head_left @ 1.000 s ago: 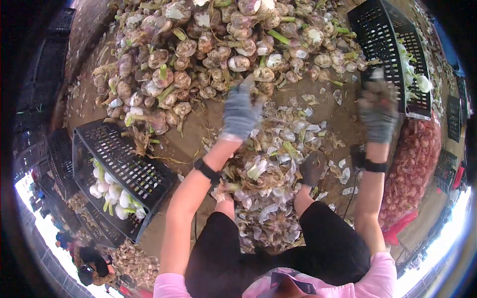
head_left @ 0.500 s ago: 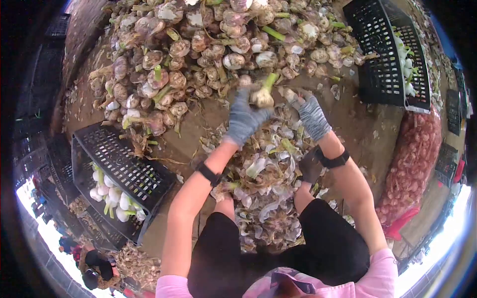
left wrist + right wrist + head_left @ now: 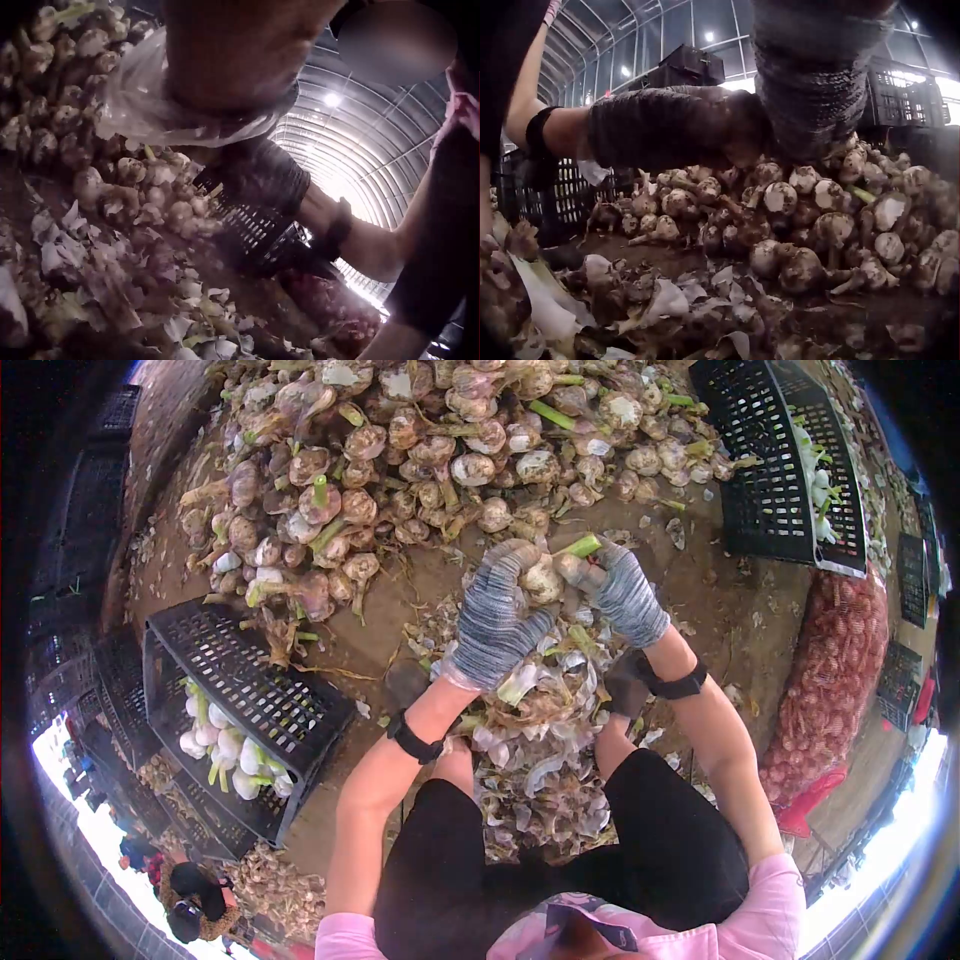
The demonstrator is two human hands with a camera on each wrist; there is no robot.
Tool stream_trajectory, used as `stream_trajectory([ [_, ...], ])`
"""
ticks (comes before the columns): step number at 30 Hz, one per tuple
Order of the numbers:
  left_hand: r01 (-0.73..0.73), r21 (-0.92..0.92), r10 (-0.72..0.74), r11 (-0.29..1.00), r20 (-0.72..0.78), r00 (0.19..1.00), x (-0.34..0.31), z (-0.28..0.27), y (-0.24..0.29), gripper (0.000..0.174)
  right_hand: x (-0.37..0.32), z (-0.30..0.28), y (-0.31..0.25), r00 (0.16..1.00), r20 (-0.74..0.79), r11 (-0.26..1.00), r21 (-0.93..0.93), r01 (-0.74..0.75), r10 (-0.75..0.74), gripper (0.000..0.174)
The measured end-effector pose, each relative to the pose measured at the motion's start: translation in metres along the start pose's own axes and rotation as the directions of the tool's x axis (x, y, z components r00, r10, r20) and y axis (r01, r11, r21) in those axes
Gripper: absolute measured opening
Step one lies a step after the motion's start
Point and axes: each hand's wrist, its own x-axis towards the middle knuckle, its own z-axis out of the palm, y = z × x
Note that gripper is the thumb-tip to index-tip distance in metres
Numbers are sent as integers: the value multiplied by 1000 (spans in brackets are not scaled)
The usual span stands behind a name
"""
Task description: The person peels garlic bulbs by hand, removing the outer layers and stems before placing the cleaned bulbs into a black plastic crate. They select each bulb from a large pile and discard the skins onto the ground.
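Observation:
In the head view, my gloved left hand (image 3: 495,618) grips a garlic bulb (image 3: 542,582) whose cut green stem points up to the right. From the other side, my gloved right hand (image 3: 625,598) has its curled fingers and thumb pinching the bulb close to the stem. Both hands are over a litter of peeled garlic skins (image 3: 540,700). Beyond them rises a heap of unpeeled, soil-stained garlic (image 3: 430,460). In the right wrist view, the left hand (image 3: 671,127) meets the right hand (image 3: 810,82); their gloves hide the bulb there.
A tilted black crate (image 3: 240,660) with clean white bulbs stands at the left. Another black crate (image 3: 755,460) with peeled garlic is at the right, beyond a red mesh sack (image 3: 825,680) full of bulbs. A person (image 3: 195,895) sits at the lower left.
My right hand has come from beside the right crate back to the middle. My left hand has lifted a garlic bulb from the heap's edge, and both hands now hold it.

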Motion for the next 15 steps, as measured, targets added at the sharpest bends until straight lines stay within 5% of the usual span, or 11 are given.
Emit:
stream_trajectory([
  [3, -13, -55, 14, 998, 23, 1000, -2, -4, 4, 60, -1, -11, 7, 998, 65, 989, -143, 22, -12, 24],
  [5, 236, -499, -209, 834, 111, 972, -4, -4, 8, 56, -8, -12, -4, 990, 127, 998, 20, -61, 58, 26],
  [7, 298, -624, -268, 722, 144, 953, -4, -3, 9, 54, -11, -14, -10, 993, 113, 981, -195, -16, 38, 27],
  [8, 347, -730, -320, 588, 185, 929, -3, -4, 9, 52, -15, -13, -17, 983, 160, 994, -76, -83, 94, 28],
  [9, 347, -730, -320, 589, 184, 929, -4, -3, 2, 52, -16, -13, -14, 982, 162, 994, -75, -82, 94, 28],
  [11, 588, -799, -412, -125, 581, 702, -5, -3, -15, 52, -16, -12, -6, 986, 167, 959, -277, 66, -19, 29],
  [13, 599, -788, -446, -143, 592, 672, -4, -5, -18, 50, -20, -7, -10, 988, 156, 975, -221, 31, 4, 28],
  [15, 657, -549, -122, -517, 807, 578, -5, -7, -47, 43, -25, -3, -9, 989, 145, 940, -335, 61, -12, 27],
])
